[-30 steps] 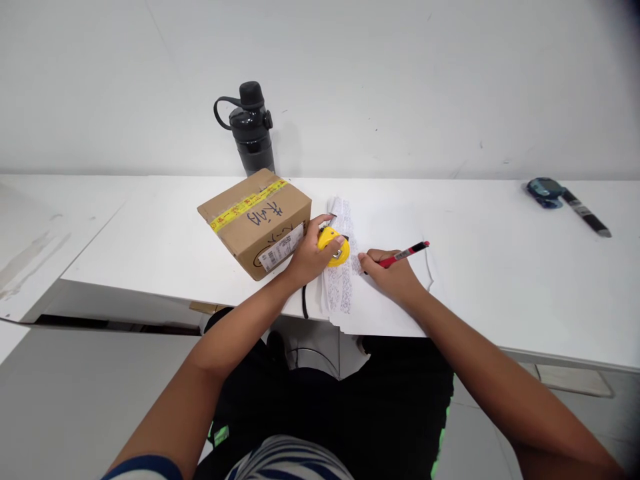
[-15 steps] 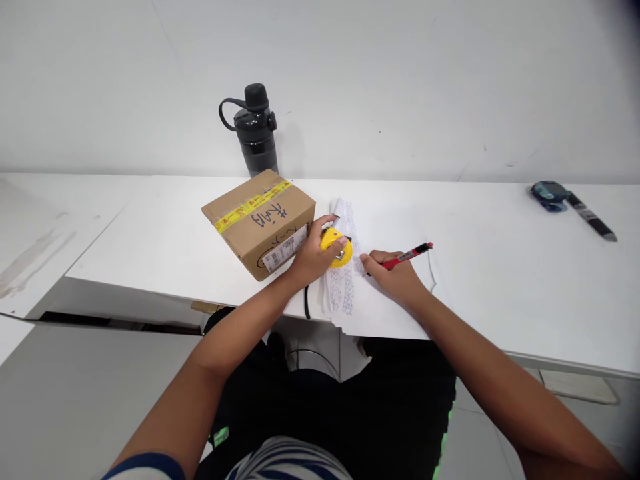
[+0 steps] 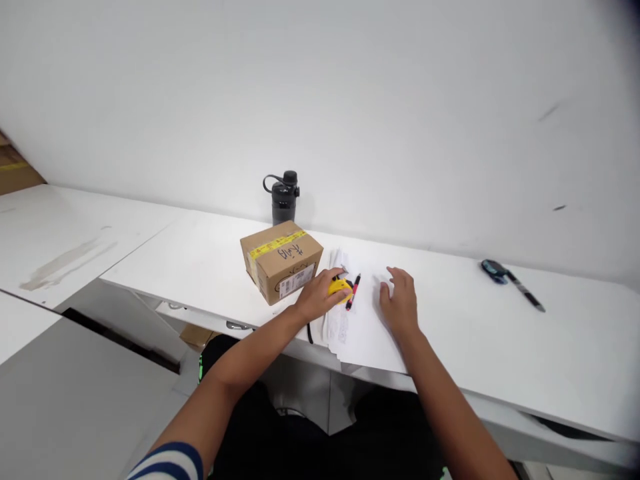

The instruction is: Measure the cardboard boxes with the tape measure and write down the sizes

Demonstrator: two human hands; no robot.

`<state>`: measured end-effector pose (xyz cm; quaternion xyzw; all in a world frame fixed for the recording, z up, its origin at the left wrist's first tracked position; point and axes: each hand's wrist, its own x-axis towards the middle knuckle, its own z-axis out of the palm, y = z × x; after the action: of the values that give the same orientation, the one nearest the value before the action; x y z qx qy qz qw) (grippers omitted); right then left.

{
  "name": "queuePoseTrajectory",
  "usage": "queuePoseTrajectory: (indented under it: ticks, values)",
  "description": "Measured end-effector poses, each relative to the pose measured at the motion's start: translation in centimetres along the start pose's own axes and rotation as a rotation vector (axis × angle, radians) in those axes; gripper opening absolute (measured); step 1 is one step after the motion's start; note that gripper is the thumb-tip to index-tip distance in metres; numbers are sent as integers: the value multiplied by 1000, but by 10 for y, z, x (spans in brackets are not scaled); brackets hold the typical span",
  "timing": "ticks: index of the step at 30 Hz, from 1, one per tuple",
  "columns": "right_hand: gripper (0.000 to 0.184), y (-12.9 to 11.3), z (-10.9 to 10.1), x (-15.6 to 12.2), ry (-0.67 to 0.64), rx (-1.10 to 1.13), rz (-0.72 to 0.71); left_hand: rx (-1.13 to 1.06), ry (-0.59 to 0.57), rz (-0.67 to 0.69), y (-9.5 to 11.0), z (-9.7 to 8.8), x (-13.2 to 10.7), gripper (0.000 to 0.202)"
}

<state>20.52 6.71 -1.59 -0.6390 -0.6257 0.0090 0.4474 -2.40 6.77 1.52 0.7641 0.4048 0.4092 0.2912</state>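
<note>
My left hand (image 3: 319, 295) is closed around a yellow tape measure (image 3: 339, 289), just right of the cardboard box (image 3: 280, 260). Under the tape measure lies a stack of paper sheets (image 3: 365, 340) with dense handwriting on its left part. A red and black pen (image 3: 353, 292) rests on the paper beside the tape measure. To the right of the pen, my right hand (image 3: 400, 298) is over the paper with thumb and fingers apart, holding nothing. The box has yellow tape across its top, handwritten marks and a white label on its side.
A dark bottle (image 3: 284, 199) with a carry loop stands behind the box by the wall. Farther right on the white desk (image 3: 500, 347) lie a dark blue object (image 3: 494, 270) and a grey-tipped marker (image 3: 526, 291). Another brown box (image 3: 197, 335) is below the desk.
My right hand has let go of the red pen, which now lies on the paper. The view has tilted up and shifted. My left hand still holds the tape measure.
</note>
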Motion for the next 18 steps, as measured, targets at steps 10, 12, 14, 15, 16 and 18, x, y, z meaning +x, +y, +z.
queuePoseTrajectory:
  ticks: [10,12,14,15,16,18]
  values:
    - [72,-140,-35,-146,-197,1067,95,-169,268,475,107,-18,-101,38]
    - [65,-152,-35,-167,-96,1089,187,31,261,438,116,-42,-101,47]
    - [57,-155,-36,-179,-74,1083,252,159,326,332,109,-68,-90,49]
    - [54,-155,-38,-182,-79,1076,284,190,396,252,101,-80,-82,47]
    - [53,-155,-39,-182,-87,1067,320,211,478,148,91,-91,-73,46]
    - [54,-154,-42,-177,-105,1058,381,264,583,-91,70,-108,-55,56]
